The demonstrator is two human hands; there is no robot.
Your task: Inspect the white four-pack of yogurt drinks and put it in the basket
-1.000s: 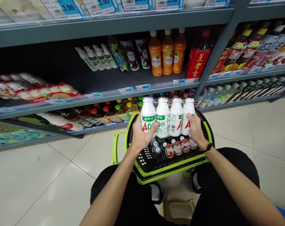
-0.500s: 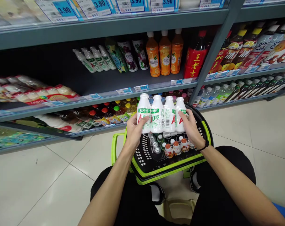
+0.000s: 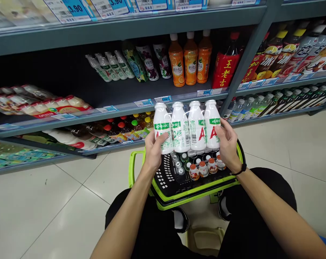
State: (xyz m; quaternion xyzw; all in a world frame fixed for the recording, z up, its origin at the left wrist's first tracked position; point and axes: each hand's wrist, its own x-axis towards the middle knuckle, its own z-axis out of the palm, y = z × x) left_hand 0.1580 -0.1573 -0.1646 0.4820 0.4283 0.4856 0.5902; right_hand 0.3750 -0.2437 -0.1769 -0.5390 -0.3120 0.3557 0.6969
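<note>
Four-pack of white milk-drink bottles (image 3: 188,126), shrink-wrapped in clear film, side by side in one row. Upright, caps up, tilted slightly toward the far shelving. White foil-type caps, green label bands, red and green lettering on white bodies; barcode panel visible on the two middle bottles. Film intact as far as can be seen. Held off the floor, above the far part of a black and green basket (image 3: 195,189). Gripped at both ends: left hand (image 3: 154,151) around the leftmost bottle, right hand (image 3: 227,145) against the rightmost.
</note>
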